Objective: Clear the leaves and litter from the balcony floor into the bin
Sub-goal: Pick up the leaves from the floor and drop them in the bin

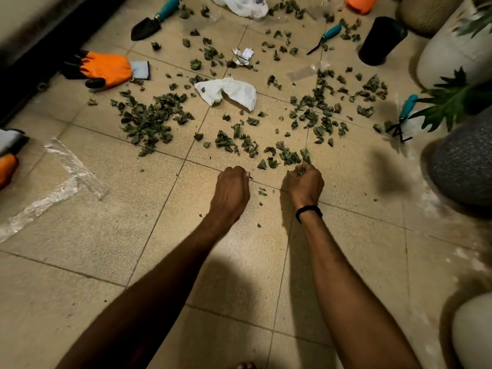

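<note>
two fists low over the beige tiled floor: right hand clutches a wad of dry green leaves, left hand curled tight, contents hidden. more leaves lie scattered just ahead around crumpled white paper; black cylindrical bin stands upright, well apart.

Green leaves, beige floor, orange glove.

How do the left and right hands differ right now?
The right hand grips leaves that poke out of its grip; the left hand is a closed fist showing none. Right wrist wears a black band; left wrist is bare. Both are curled, backs up, low over the floor.
</note>
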The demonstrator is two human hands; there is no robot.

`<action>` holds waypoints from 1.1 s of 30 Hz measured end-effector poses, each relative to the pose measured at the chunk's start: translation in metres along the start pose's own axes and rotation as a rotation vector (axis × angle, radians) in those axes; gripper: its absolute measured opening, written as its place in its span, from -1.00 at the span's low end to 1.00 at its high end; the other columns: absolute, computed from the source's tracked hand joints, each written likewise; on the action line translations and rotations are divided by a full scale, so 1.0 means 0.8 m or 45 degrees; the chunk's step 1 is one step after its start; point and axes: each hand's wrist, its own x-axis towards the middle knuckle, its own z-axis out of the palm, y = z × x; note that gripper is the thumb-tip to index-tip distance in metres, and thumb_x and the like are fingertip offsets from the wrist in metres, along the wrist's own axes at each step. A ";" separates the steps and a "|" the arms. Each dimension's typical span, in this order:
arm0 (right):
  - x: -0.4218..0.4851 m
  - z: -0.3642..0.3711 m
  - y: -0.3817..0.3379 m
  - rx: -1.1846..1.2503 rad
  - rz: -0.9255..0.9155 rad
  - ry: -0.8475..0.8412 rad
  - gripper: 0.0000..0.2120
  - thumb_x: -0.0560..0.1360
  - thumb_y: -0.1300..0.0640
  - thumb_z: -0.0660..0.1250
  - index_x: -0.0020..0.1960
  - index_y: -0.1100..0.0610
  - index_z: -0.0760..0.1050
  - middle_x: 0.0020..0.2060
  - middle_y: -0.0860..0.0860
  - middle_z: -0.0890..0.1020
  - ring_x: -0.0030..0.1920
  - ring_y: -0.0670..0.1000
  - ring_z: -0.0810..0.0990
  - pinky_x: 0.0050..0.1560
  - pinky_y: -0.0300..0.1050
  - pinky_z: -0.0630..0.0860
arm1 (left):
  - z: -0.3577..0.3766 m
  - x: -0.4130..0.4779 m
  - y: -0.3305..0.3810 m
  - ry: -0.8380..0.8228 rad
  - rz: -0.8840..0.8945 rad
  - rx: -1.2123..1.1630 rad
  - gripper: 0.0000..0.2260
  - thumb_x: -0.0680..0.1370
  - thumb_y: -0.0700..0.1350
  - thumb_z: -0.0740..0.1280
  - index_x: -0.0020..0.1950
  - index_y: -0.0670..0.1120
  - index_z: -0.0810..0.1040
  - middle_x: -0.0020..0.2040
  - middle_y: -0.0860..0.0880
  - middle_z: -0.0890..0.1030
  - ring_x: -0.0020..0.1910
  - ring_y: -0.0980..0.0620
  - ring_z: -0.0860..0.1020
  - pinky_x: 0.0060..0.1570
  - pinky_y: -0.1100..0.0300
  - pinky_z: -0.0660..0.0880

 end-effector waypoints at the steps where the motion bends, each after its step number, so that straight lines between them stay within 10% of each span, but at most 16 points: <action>1: -0.001 0.003 0.000 -0.035 -0.009 -0.018 -0.79 0.55 0.20 0.34 0.17 0.21 0.55 0.14 0.16 0.57 0.14 0.11 0.54 0.03 -0.27 0.33 | 0.002 0.002 0.002 -0.020 0.013 0.019 -0.75 0.71 -0.10 0.13 -0.01 -0.19 0.52 -0.14 -0.18 0.56 -0.18 -0.07 0.44 -0.13 0.09 0.30; 7: -0.010 0.007 -0.003 -0.167 -0.094 -0.076 -0.78 0.58 0.11 0.33 0.16 0.22 0.54 0.16 0.16 0.50 0.14 0.12 0.50 -0.02 -0.25 0.25 | 0.009 0.028 0.036 -0.145 0.031 0.141 -0.48 0.67 0.18 0.17 0.36 -0.24 0.42 0.16 -0.24 0.54 0.12 -0.16 0.46 0.12 -0.01 0.42; 12: -0.010 -0.001 -0.004 -0.133 -0.036 -0.238 -0.94 0.49 0.18 0.37 -0.06 0.15 0.61 -0.10 0.07 0.68 -0.08 0.02 0.59 -0.11 -0.27 0.37 | 0.014 0.042 0.040 -0.147 0.086 0.224 -0.76 0.70 -0.10 0.15 0.28 -0.22 0.44 0.11 -0.21 0.56 0.02 -0.11 0.48 0.07 0.03 0.41; 17: -0.027 -0.005 -0.004 0.041 0.053 -0.513 -0.89 0.46 0.16 0.44 -0.02 0.08 0.57 -0.07 -0.03 0.66 -0.08 -0.01 0.63 -0.05 -0.13 0.60 | -0.008 0.023 0.026 0.028 -0.229 -0.379 -0.81 0.65 -0.05 0.19 -0.05 -0.13 0.46 -0.27 0.03 0.47 -0.34 0.09 0.39 -0.34 0.16 0.31; 26: -0.048 0.008 -0.011 -0.179 -0.061 -0.621 -0.51 0.50 0.12 0.43 0.34 0.16 0.31 0.09 0.05 0.51 0.02 0.05 0.51 -0.03 -0.18 0.43 | -0.038 -0.006 -0.011 0.152 -0.723 -0.865 -0.76 0.43 0.09 0.27 -0.27 -0.07 0.50 -0.35 -0.07 0.55 -0.33 -0.03 0.49 -0.17 -0.13 0.55; 33: -0.055 0.014 -0.001 -0.269 -0.236 -0.418 -0.91 0.55 0.15 0.35 -0.04 0.18 0.52 -0.11 0.10 0.64 -0.08 0.09 0.57 -0.15 -0.13 0.46 | -0.058 -0.022 -0.013 0.129 -0.782 -1.090 -0.80 0.49 -0.09 0.29 -0.18 -0.05 0.72 -0.37 -0.07 0.62 -0.35 -0.01 0.53 -0.30 0.10 0.44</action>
